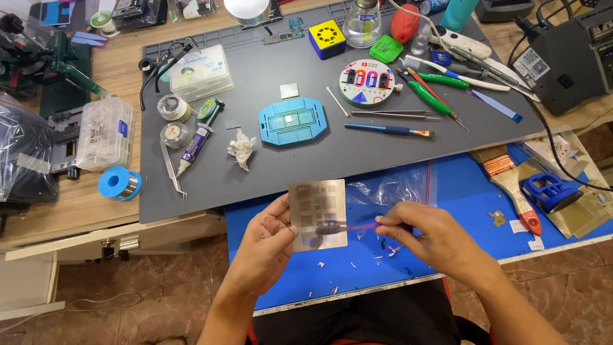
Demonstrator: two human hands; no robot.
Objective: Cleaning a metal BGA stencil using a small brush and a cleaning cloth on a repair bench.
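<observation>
My left hand (271, 239) holds a thin square metal stencil plate (317, 207) by its left edge, above a blue pull-out tray (460, 191). My right hand (424, 236) pinches a slim purple-handled brush (348, 227), its dark tip resting on the lower middle of the stencil. Small white flecks lie scattered on the blue tray below both hands.
On the grey work mat (357, 144) lie a light blue jig (292, 121), crumpled tissue (241, 148), a syringe of paste (195, 145), tweezers (172, 169), a round colourful holder (366, 83) and several hand tools. A solder spool (118, 183) sits left; a wide brush (507, 179) lies right.
</observation>
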